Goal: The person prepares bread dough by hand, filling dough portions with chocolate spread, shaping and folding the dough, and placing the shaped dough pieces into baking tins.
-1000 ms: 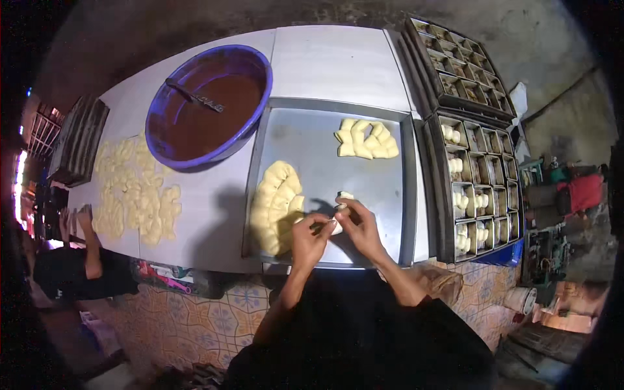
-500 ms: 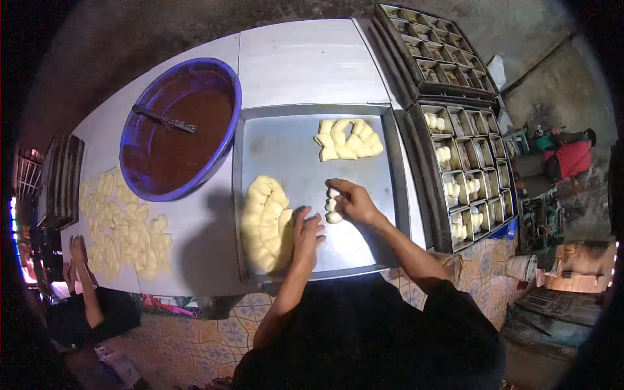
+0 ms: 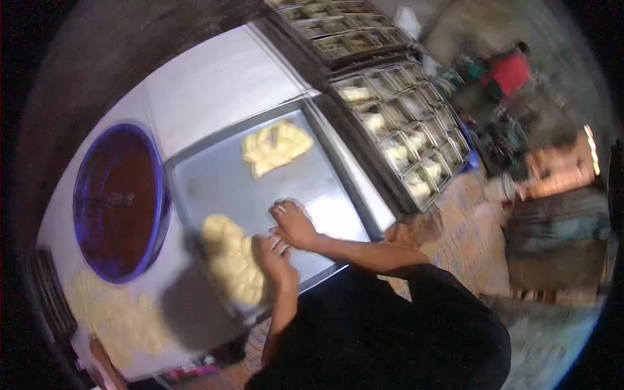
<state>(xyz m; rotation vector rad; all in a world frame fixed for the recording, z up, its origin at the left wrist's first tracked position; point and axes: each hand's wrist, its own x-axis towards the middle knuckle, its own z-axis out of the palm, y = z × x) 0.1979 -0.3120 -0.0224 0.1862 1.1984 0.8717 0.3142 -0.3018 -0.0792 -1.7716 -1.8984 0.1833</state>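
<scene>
My right hand (image 3: 294,224) rests knuckles-down on the metal tray (image 3: 325,188), fingers curled; blur hides whether any dough is under it. My left hand (image 3: 276,255) lies just behind it with fingers stretched out, touching the right wrist and the edge of a pile of pale yellow dough pieces (image 3: 229,265) at the tray's near left. A second heap of shaped dough (image 3: 275,147) sits at the tray's far side.
A purple basin of brown filling (image 3: 120,201) stands left of the tray on the white table (image 3: 214,78). More dough pieces (image 3: 110,315) lie at the table's near left. Racks of baking tins holding dough (image 3: 396,133) line the right side. A person in red (image 3: 510,71) is far right.
The view has swung and tilted, with blur. My right hand dropped from holding a small dough piece above the tray to pressing on the tray surface; my left hand stays close behind it.
</scene>
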